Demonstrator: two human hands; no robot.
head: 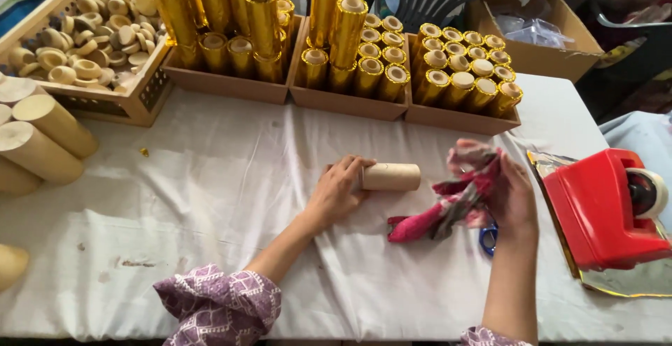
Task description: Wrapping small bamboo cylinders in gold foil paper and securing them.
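Centre frame: your left hand (336,192) is clamped on a plain cardboard tube (390,176) lying on the surface (210,178). Centre right: your right hand (511,195) is clenched on a pink rag (455,199).

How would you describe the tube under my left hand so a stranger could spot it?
On the white cloth-covered table, the left hand holds a short plain cardboard tube lying on its side. Unlike the gold-wrapped tubes standing in boxes behind, it is bare tan.
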